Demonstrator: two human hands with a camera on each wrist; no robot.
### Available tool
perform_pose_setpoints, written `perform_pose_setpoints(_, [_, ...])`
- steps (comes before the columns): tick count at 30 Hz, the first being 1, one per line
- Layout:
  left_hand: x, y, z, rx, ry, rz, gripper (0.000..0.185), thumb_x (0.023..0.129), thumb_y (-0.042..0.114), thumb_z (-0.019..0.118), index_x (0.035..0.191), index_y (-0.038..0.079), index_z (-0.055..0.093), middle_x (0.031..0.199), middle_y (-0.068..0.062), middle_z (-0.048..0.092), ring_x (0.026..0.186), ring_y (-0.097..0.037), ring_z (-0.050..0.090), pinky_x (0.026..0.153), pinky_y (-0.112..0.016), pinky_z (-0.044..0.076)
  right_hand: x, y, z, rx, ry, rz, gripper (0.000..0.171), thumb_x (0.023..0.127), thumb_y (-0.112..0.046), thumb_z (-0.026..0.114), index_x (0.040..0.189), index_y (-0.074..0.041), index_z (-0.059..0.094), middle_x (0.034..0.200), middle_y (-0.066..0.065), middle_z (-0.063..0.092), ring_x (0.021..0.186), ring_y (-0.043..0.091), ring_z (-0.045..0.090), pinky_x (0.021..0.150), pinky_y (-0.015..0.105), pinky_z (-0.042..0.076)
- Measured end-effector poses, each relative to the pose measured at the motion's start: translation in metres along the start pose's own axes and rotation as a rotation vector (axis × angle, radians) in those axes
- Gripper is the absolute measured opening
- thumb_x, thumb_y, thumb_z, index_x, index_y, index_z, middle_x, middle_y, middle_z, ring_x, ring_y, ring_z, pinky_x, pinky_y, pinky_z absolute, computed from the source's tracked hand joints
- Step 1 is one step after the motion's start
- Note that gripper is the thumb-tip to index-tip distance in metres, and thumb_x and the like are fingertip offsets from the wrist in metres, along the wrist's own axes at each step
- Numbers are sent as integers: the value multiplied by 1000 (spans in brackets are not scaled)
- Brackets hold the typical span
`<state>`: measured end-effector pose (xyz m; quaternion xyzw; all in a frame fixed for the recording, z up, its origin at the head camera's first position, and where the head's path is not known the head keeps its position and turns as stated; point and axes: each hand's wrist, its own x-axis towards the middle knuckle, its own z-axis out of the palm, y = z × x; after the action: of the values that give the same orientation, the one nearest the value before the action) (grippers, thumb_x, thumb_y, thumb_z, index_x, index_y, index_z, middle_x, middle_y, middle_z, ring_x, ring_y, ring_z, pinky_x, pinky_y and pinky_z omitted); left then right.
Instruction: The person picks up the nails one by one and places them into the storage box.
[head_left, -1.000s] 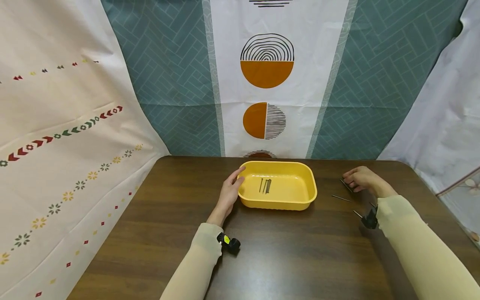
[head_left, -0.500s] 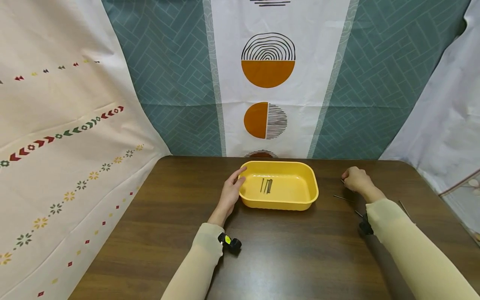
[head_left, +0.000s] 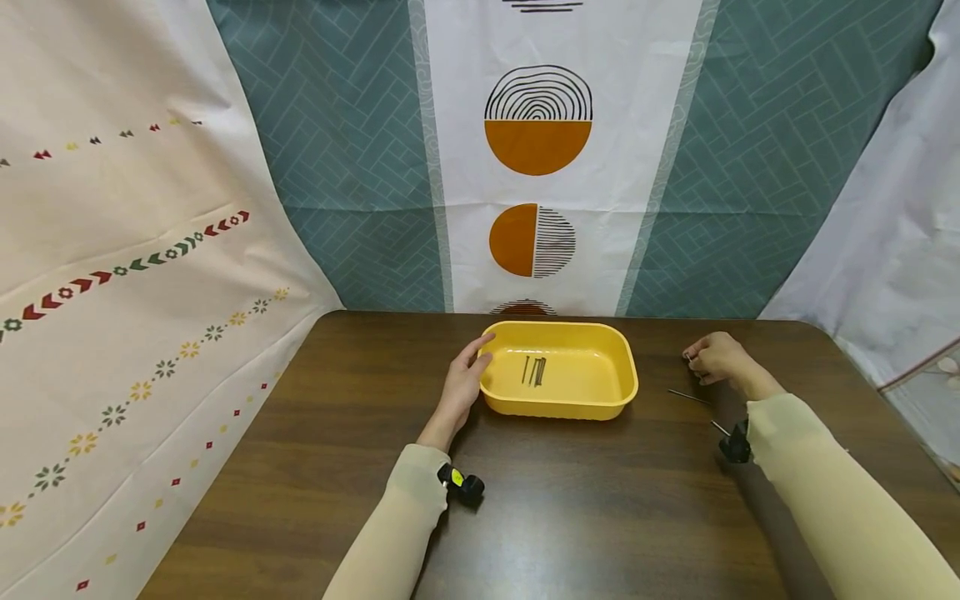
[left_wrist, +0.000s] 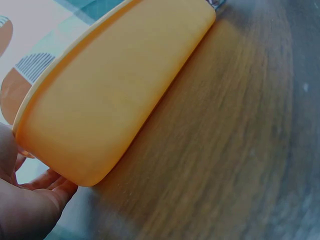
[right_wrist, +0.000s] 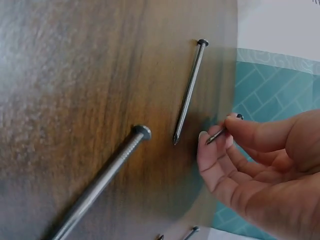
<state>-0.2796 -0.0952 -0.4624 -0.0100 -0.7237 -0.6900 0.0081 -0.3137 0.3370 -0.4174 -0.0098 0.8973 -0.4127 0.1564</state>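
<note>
My left hand (head_left: 456,387) rests against the left end of a yellow plastic tray (head_left: 555,409), its thumb and index finger spread at the rim. In the left wrist view, its fingertips touch the tray's outer end wall. Several nails (head_left: 538,372) lie together inside the tray. Over the right part of the table, my right hand (head_left: 722,357) pinches a nail (right_wrist: 217,135) between thumb and fingertips; its head sticks out past the thumb. Close by that hand, another nail (right_wrist: 190,92) lies on the table, with a larger-looking one (right_wrist: 102,182) nearer the right wrist camera.
The dark wooden table (head_left: 562,517) ends at a patterned cloth backdrop (head_left: 360,167). More nail heads (right_wrist: 195,229) show at the bottom of the right wrist view. A white cloth with printed flowers (head_left: 150,400) hangs along the left side.
My right hand dipped toward the table and then drew slightly back to the right, and a nail is now pinched in its fingers. The left hand and tray stay in place.
</note>
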Motion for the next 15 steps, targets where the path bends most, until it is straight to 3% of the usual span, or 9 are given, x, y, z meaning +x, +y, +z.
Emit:
perform_pose_setpoints(8, [-1,1,1,1,-1,0,40,109,14,53,149,17,59,163,-9,41,146,-31,43,117,-49,40,-2,-11,-3,108,-2,-4,28,97,9,58,119,25,54,83,7,66,71,17,64,67,34,60])
perform_pose_setpoints(15, [-1,1,0,6,-7,5,40,109,14,53,149,17,58,163,-9,41,145,-31,44,116,-49,40,-3,-23,-3,118,20,-32,36,97,6,61,127,23,52,88,9,68,75,17,66,70,35,62])
